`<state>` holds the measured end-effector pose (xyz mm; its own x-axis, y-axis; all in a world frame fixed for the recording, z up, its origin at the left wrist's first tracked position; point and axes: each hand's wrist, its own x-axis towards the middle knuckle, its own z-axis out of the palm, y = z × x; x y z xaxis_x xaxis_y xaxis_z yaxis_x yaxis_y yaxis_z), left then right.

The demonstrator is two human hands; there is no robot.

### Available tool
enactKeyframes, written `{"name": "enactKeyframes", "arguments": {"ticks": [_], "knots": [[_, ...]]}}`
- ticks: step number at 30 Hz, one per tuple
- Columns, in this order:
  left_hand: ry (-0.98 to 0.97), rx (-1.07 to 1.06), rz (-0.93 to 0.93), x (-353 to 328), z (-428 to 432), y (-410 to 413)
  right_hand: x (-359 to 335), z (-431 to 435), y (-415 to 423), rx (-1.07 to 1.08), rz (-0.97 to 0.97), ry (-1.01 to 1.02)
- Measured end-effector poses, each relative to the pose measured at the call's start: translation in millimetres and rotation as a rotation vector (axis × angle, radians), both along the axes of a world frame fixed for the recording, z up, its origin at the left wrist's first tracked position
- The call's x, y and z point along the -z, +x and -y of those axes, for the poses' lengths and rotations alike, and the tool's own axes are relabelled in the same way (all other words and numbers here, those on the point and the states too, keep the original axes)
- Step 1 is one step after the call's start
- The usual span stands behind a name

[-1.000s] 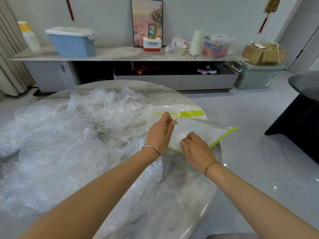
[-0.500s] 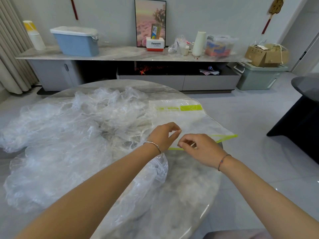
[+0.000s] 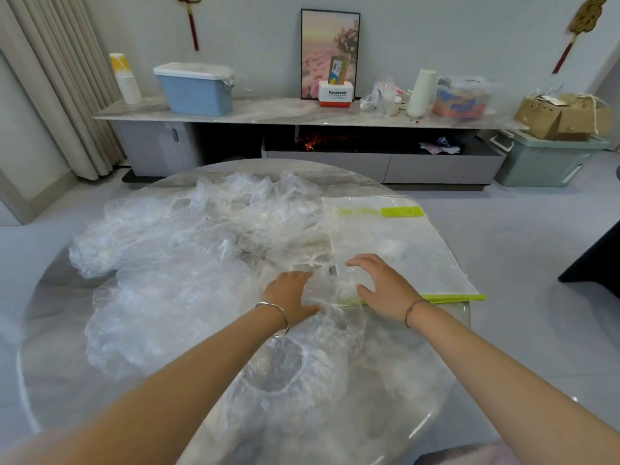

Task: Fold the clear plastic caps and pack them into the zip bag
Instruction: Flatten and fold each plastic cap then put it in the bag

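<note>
We see the clear plastic caps (image 3: pixel 188 256) heaped across the left and middle of the round marble table (image 3: pixel 57 364), crinkled, see-through and whitish where bunched. The zip bag (image 3: pixel 399 250) is clear with lime-green edging and lies flat on the table's right side, touching the heap. The left hand (image 3: pixel 288 293) has loose fingers resting against crumpled film. The right hand (image 3: pixel 385 290) is spread over the bag's near corner, fingers apart, gripping nothing.

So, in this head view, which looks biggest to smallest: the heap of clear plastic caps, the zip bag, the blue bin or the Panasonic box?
1. heap of clear plastic caps
2. zip bag
3. blue bin
4. Panasonic box
The bin and box stand farther from the camera, so true sizes stay unsure.
</note>
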<state>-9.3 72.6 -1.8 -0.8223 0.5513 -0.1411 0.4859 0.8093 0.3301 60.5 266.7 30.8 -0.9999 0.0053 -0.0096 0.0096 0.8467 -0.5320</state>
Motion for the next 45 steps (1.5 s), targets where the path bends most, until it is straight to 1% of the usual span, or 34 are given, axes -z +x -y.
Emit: {"name": "enactKeyframes", "arguments": {"ticks": [4,5,7,8,10,13,15,16,17,20,23,26,27,29,31,32,34,38,39,40,41,43,44,45], "knots": [[0.195,-0.193,-0.074,4,-9,-10,2,8,-8,0.018,-0.071,0.014],[0.233,-0.217,-0.086,2,-11,-13,1,10,-9,0.031,-0.104,-0.003],[0.292,-0.198,-0.143,-5,-14,-15,-1,11,-9,0.060,-0.200,-0.041],[0.326,-0.154,-0.175,-9,-14,-14,-3,12,-9,0.061,-0.258,-0.033],[0.365,0.024,-0.201,-18,-11,-8,-8,13,-9,0.026,-0.356,0.065],[0.311,0.329,-0.308,-31,2,13,-12,14,-4,-0.066,-0.402,0.237],[0.346,0.410,-0.385,-39,19,28,-9,15,1,-0.159,-0.435,0.313],[0.348,0.425,-0.382,-42,28,33,-7,13,5,-0.196,-0.461,0.336],[0.329,0.423,-0.338,-42,37,36,-5,13,10,-0.215,-0.465,0.329],[0.280,0.404,-0.188,-34,64,45,-6,17,28,-0.230,-0.339,0.192],[0.336,0.371,-0.062,-20,83,58,-4,23,45,-0.259,-0.145,0.049],[0.339,0.339,0.097,-9,93,67,9,24,54,-0.266,0.065,0.117],[0.330,0.327,0.121,-5,96,68,13,23,54,-0.239,0.092,0.081],[0.343,0.265,0.176,0,100,67,17,20,54,-0.151,0.123,-0.149],[0.399,0.151,0.218,5,103,65,17,19,55,-0.039,0.158,-0.381],[0.418,0.093,0.207,8,104,63,18,18,55,0.017,0.172,-0.440],[0.396,-0.004,0.145,14,103,58,26,18,53,0.105,0.190,-0.477],[0.270,-0.135,0.062,17,97,56,47,19,45,0.278,0.211,-0.416],[0.255,-0.151,0.008,15,94,56,49,20,44,0.309,0.211,-0.359],[0.262,-0.143,-0.086,12,91,58,48,23,45,0.323,0.183,-0.260],[0.284,-0.094,-0.203,11,88,58,47,25,45,0.315,0.099,-0.121],[0.298,0.138,-0.453,9,79,61,46,32,49,0.204,-0.167,0.144],[0.253,0.274,-0.529,14,75,60,46,38,52,0.118,-0.268,0.225],[0.165,0.383,-0.559,20,72,60,47,43,54,0.035,-0.307,0.280]]}}
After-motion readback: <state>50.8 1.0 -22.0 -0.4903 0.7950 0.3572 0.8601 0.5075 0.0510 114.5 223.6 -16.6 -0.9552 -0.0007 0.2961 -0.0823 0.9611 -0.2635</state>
